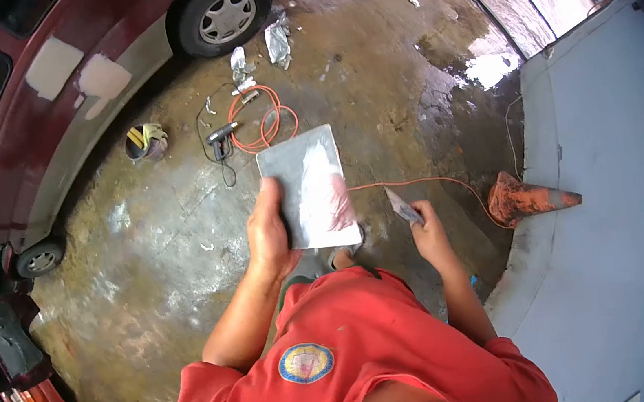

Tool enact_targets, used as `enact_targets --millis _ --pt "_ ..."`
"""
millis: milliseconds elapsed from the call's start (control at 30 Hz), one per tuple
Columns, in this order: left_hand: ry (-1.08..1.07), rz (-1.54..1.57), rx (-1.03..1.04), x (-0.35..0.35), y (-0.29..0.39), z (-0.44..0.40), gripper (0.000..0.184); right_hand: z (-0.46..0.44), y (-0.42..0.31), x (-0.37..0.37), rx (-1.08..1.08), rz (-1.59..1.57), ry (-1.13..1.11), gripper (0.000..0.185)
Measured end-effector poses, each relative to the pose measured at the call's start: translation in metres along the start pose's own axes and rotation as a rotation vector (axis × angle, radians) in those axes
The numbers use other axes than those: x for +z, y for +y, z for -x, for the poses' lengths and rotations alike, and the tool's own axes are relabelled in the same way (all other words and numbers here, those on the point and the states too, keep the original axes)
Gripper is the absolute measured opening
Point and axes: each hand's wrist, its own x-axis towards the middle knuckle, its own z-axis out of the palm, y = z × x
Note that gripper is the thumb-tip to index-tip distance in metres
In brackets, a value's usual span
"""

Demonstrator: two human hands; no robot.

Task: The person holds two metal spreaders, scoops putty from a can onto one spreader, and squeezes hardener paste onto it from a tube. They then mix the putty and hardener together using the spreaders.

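Note:
My left hand (267, 229) grips the left edge of a grey rectangular mixing board (287, 169), thumb on top. White and pinkish body filler (325, 196) is spread over the board's right half. To the right of the board and apart from it, my right hand (431, 239) is closed on a putty knife (403, 207), whose blade points up and to the left. Part of the knife's handle is hidden by the fingers. A red van (73, 129) stands at upper left, with pale filler patches (103, 77) on its side.
A heat gun (221, 139) and a coiled orange cord (269, 118) lie on the wet concrete floor. A bucket (146, 143) stands near the van. An orange traffic cone (531, 198) lies at the right beside a grey wall (595, 154). Crumpled foil (278, 45) lies near the wheel.

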Motion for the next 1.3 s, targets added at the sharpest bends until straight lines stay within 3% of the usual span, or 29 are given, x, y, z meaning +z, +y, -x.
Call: enact_targets --millis 67,100,167,367,467,600,733,900,1233,1300 --pt "0.003 0.01 -0.008 0.006 0.002 -0.006 0.053 -0.027 -0.023 -0.021 0.173 -0.06 -0.005 0.04" --pt "0.034 0.002 -0.005 0.004 0.0 -0.009 0.053 -0.041 -0.023 -0.015 0.05 -0.43 0.084 0.039" --pt "0.077 -0.059 0.016 -0.003 -0.007 -0.016 0.05 -0.066 -0.064 -0.028 -0.001 -0.755 -0.015 0.041" --pt "0.013 -0.136 -0.023 -0.006 0.001 -0.04 0.04 -0.111 -0.125 -0.031 0.049 -1.081 -0.105 0.04" --pt "-0.183 -0.141 -0.129 -0.021 0.018 -0.06 0.04 -0.125 -0.155 -0.012 0.023 -1.124 -0.067 0.029" --pt "-0.232 -0.151 -0.241 -0.008 0.043 -0.057 0.04 -0.145 -0.188 0.01 -0.016 -1.072 -0.064 0.022" --pt "-0.203 -0.048 -0.285 -0.003 0.054 -0.049 0.042 -0.164 -0.214 0.02 -0.127 -1.06 -0.091 0.021" --pt "-0.327 -0.014 -0.325 -0.019 0.061 -0.047 0.044 -0.167 -0.238 0.024 -0.182 -1.035 -0.106 0.026" --pt "-0.288 -0.01 -0.323 -0.013 0.053 -0.034 0.048 -0.145 -0.21 0.028 -0.233 -0.925 -0.032 0.025" --pt "-0.255 0.034 -0.32 -0.006 0.049 -0.03 0.039 -0.135 -0.192 0.029 -0.215 -0.919 -0.01 0.026"
